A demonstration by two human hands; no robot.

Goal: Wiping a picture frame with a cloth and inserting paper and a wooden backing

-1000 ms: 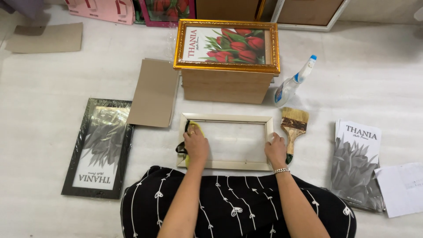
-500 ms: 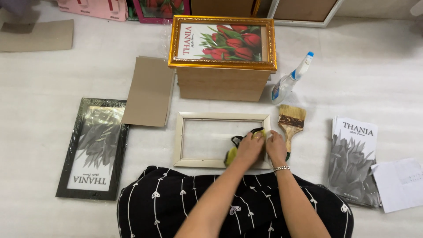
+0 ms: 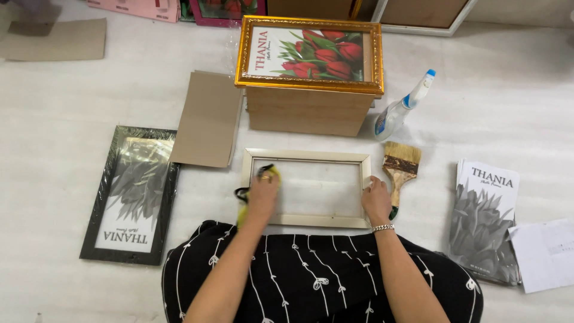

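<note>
The pale wooden frame (image 3: 307,188) lies flat on the white floor (image 3: 72,96) at the lower middle of the picture, just above the person's lap, its long axis running left to right across the view and its short sides facing the two hands. The left hand (image 3: 262,192) rests at the frame's left end, clenched around a yellow cloth (image 3: 272,174) with dark trim, and presses it down on the glass just inside the left rail; the glass stretches away from this hand toward the right of the picture, along the frame's long axis. The right hand (image 3: 376,200) sits at the opposite end, fingers spread flat and grasping nothing, its palm bearing on the lower right corner of the frame as if to steady it. The cloth-bearing left hand is the one on the pane, while the right touches only the rail. Just right of that hand a paintbrush (image 3: 399,173) lies with its bristles toward the top of the picture and its handle toward the person. Above the brush a spray bottle (image 3: 402,107) leans against a cardboard box (image 3: 308,112) that carries a gold-framed tulip picture (image 3: 310,54). A black-framed print (image 3: 133,194) lies at the lower left, a cardboard sheet (image 3: 207,119) just above it.
</note>
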